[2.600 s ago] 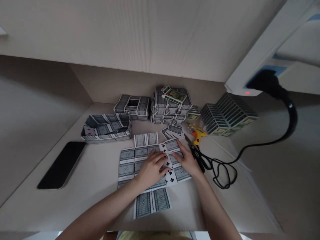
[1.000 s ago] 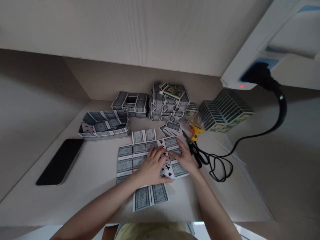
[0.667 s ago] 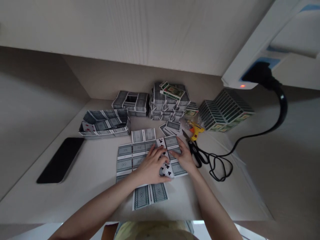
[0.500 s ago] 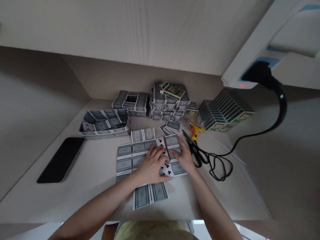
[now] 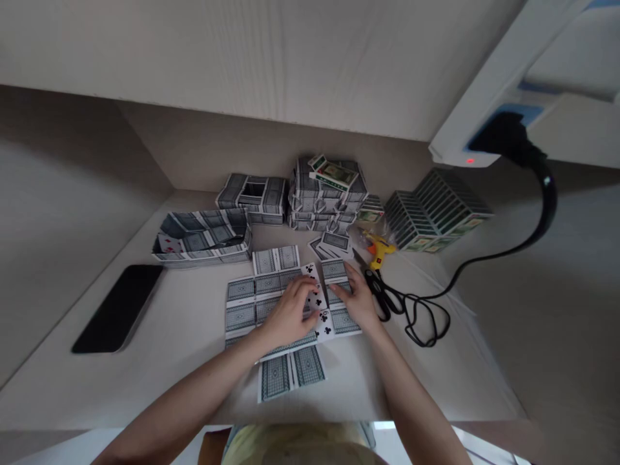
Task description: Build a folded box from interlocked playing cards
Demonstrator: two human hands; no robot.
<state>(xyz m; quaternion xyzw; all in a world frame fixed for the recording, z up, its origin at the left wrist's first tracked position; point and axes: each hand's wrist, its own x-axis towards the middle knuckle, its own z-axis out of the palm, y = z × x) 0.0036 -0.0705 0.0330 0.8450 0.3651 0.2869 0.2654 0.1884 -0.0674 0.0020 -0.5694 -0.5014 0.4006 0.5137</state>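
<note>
Playing cards joined edge to edge lie as a flat, mostly face-down panel (image 5: pixel 241 317) on the desk. My left hand (image 5: pixel 290 313) rests over its right part, fingers bent and thumb apart, touching face-up club cards (image 5: pixel 323 323). Beside these lies a strip of face-down cards (image 5: pixel 345 321). My right hand (image 5: pixel 361 303) grips that strip, thumb on top and fingers at its right edge. A narrow wedge-shaped gap separates the strip from the club cards at the far end. Pairs of cards project from the panel's far side (image 5: pixel 276 260) and near side (image 5: pixel 292 372).
Behind stand an open card-built box (image 5: pixel 208 258), a card-covered box with an opening (image 5: pixel 252 208) and stacked card boxes (image 5: pixel 329 194). Loose cards (image 5: pixel 336 243), black-handled scissors (image 5: pixel 380 297) and a yellow glue gun (image 5: pixel 380 250) with its cord lie rightward; a phone (image 5: pixel 119 309) lies left.
The far end of the right strip has shifted right, opening a gap beside the club cards. My left fingers have drawn up and the thumb has moved away from the near card edge.
</note>
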